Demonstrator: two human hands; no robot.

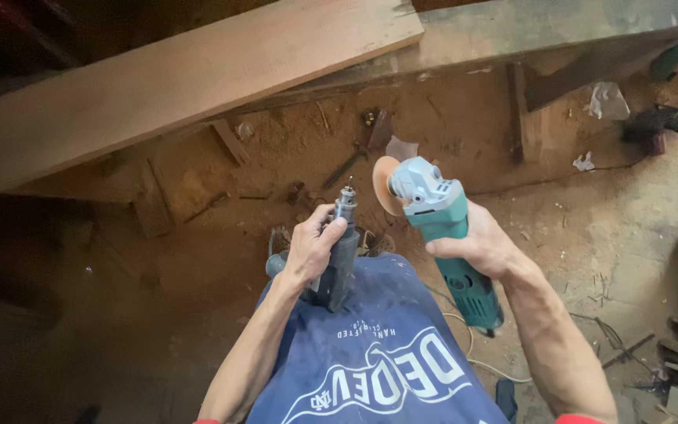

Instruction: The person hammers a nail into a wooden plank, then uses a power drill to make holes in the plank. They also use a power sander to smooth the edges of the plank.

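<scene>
While the long plank [190, 74] is lying untouched across the top left of the view, the person is holding a power tool in each hand over the blue cloth [370, 353] on their lap. The left hand [311, 251] is closing around a dark grey drill [341, 251], fingers wrapped over the body and the thumb pressing near the top, and it is pointing the chuck end upward, away from the body. Just to the right, the right hand [484, 247] is gripping a green grinder [441, 228] by its body, with the orange disc [387, 185] facing left toward the tip of the drill. The disc and the drill tip are sitting close together but apart; I cannot tell whether the disc is spinning (no blur or sparks are showing). The grinder's cord [472, 353] is trailing down past the right forearm to the dusty floor [574, 235].

As a judgement, the work is looking early: neither tool is touching wood, no fresh cut is showing on the plank, and both tools are hanging in mid-air above the knees. What is left seems to be nearly everything, since the two hands are only bringing the tools near each other. Scraps of wood [151, 208] and small metal bits are lying on the sawdust beyond the hands, well apart from them.
</scene>
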